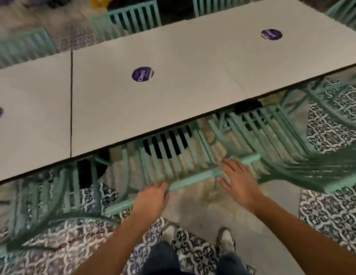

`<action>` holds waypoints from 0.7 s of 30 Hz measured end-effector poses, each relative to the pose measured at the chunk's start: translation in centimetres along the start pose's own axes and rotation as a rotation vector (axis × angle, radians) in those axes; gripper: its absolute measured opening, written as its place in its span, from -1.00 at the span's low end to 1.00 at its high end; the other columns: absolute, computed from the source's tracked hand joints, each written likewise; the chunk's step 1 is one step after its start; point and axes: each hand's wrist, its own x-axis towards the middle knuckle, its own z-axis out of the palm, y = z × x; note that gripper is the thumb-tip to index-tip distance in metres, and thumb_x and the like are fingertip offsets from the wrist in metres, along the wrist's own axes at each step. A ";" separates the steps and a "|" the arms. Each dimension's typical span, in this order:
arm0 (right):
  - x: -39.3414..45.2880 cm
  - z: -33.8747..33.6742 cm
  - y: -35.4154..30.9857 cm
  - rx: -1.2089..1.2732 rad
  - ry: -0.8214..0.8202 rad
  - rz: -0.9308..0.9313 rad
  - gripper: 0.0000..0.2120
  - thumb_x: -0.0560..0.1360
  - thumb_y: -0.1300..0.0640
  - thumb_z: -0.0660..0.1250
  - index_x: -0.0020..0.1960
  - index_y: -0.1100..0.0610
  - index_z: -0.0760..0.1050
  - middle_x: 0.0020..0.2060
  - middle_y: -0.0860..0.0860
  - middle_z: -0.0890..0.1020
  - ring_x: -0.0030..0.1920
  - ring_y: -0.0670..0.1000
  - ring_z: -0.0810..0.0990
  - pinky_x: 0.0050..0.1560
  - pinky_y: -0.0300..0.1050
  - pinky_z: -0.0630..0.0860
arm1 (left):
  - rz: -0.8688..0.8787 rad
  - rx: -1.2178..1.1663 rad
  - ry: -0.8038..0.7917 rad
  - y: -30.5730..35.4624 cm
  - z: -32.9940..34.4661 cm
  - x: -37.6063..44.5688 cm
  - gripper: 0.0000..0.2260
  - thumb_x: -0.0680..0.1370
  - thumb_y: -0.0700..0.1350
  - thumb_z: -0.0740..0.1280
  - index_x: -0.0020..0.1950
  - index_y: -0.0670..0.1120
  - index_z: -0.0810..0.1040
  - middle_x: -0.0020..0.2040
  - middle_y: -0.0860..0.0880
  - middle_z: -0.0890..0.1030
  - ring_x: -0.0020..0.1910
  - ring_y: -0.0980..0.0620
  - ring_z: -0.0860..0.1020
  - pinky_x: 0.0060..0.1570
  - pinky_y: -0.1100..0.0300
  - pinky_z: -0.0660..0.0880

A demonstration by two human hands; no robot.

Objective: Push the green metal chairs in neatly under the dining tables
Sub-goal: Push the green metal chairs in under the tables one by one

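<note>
A mint-green metal chair (pixel 193 180) with a slatted back stands right in front of me, its seat partly under the grey dining table (pixel 173 100). My left hand (pixel 151 199) grips the left part of the chair's top rail, fingers curled over it. My right hand (pixel 238 181) lies over the right part of the same rail with its fingers straight and spread. I cannot tell whether it presses on the rail or hovers just above it. The chair's front legs are hidden under the tabletop.
More green chairs flank this one, on the left (pixel 44 195) and right (pixel 292 135), both blurred. Others stand on the table's far side (pixel 133 16). Round purple stickers (pixel 142 74) mark the tabletops. Patterned floor tiles (pixel 332 215) lie behind me.
</note>
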 end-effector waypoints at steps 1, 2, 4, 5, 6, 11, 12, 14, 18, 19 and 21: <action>0.4 0.0 0.8 -0.023 0.023 -0.046 -0.55 0.46 0.03 0.44 0.32 0.05 0.50 0.23 0.06 0.57 0.29 0.15 0.50 0.30 0.13 0.41 | -0.053 -0.009 0.007 0.4 0.0 -0.4 -0.70 0.64 0.04 0.10 0.35 0.04 0.39 0.24 0.01 0.53 0.17 -0.08 0.52 0.08 0.04 0.47; 0.7 -0.1 1.4 -0.034 0.050 -0.076 -0.58 0.39 0.07 0.50 0.24 0.05 0.57 0.12 0.04 0.63 0.19 0.15 0.57 0.22 0.14 0.46 | -0.097 -0.016 0.012 0.8 0.1 -0.7 -0.71 0.64 0.03 0.10 0.33 0.04 0.40 0.23 0.00 0.53 0.17 -0.10 0.51 0.08 0.03 0.44; 1.4 -0.1 2.3 -0.043 0.086 -0.147 -0.64 0.33 0.13 0.55 0.11 0.04 0.63 -0.03 -0.01 0.66 0.03 0.11 0.64 0.10 0.11 0.53 | -0.167 -0.043 0.020 1.4 0.3 -0.7 -0.73 0.65 0.01 0.10 0.30 0.02 0.43 0.21 -0.02 0.54 0.15 -0.15 0.49 0.08 0.01 0.41; 1.7 -0.1 2.6 -0.042 0.094 -0.182 -0.69 0.34 0.15 0.53 0.08 0.03 0.64 -0.07 -0.02 0.66 -0.02 0.10 0.64 0.06 0.10 0.53 | -0.194 -0.056 0.013 1.7 0.4 -0.6 -0.74 0.64 0.01 0.09 0.29 0.02 0.43 0.21 -0.03 0.53 0.14 -0.16 0.49 0.08 0.00 0.41; 2.1 -0.3 3.0 -0.038 0.093 -0.209 -0.73 0.37 0.15 0.50 0.07 0.03 0.65 -0.09 -0.02 0.66 -0.05 0.10 0.64 0.04 0.10 0.53 | -0.215 -0.062 0.006 1.9 0.3 -0.5 -0.74 0.64 0.00 0.09 0.27 0.03 0.44 0.21 -0.02 0.53 0.14 -0.17 0.48 0.09 -0.01 0.41; 2.6 -0.5 3.1 -0.035 0.036 -0.185 -0.77 0.43 0.11 0.45 0.09 0.00 0.64 -0.08 -0.04 0.67 -0.04 0.10 0.62 0.05 0.12 0.51 | -0.258 -0.057 -0.002 2.3 0.0 -0.3 -0.73 0.63 -0.04 0.07 0.27 0.03 0.44 0.18 -0.03 0.54 0.15 -0.15 0.50 0.13 -0.02 0.43; 2.6 -0.4 3.0 -0.039 0.024 -0.170 -0.77 0.45 0.09 0.42 0.11 -0.01 0.63 -0.05 -0.05 0.67 -0.01 0.09 0.61 0.11 0.13 0.48 | -0.261 -0.054 0.001 2.4 0.0 -0.4 -0.73 0.63 -0.03 0.08 0.28 0.02 0.43 0.18 -0.03 0.54 0.16 -0.15 0.50 0.13 -0.02 0.42; 2.7 -0.8 2.9 -0.044 -0.006 -0.151 -0.74 0.51 0.05 0.35 0.20 -0.03 0.59 0.02 -0.05 0.64 0.08 0.08 0.58 0.25 0.11 0.38 | -0.261 -0.046 0.012 2.7 -0.2 -0.5 -0.72 0.63 -0.02 0.08 0.29 0.01 0.43 0.18 -0.03 0.54 0.17 -0.14 0.50 0.14 -0.02 0.41; 2.3 -1.9 3.1 -0.046 -0.055 -0.073 -0.66 0.57 -0.01 0.24 0.32 -0.01 0.48 0.18 -0.03 0.56 0.24 0.06 0.47 0.35 0.02 0.27 | -0.246 -0.053 0.025 3.8 -0.8 -0.5 -0.72 0.64 -0.01 0.07 0.28 -0.01 0.44 0.18 -0.04 0.54 0.17 -0.14 0.49 0.14 -0.01 0.40; 1.4 -2.4 3.7 -0.033 -0.040 -0.048 -0.66 0.57 -0.01 0.24 0.33 0.00 0.47 0.19 -0.02 0.55 0.25 0.06 0.47 0.32 0.01 0.30 | -0.219 -0.038 0.027 4.6 -1.0 -0.1 -0.72 0.64 -0.01 0.07 0.28 -0.02 0.44 0.18 -0.04 0.53 0.17 -0.14 0.50 0.13 0.00 0.39; -0.3 -3.3 4.6 0.019 0.018 -0.049 -0.66 0.55 0.02 0.29 0.31 0.04 0.50 0.18 -0.01 0.56 0.24 0.07 0.49 0.24 0.00 0.38 | -0.175 -0.007 0.047 6.3 -1.5 0.7 -0.72 0.63 -0.01 0.10 0.28 -0.04 0.44 0.17 -0.04 0.53 0.17 -0.14 0.50 0.13 0.01 0.39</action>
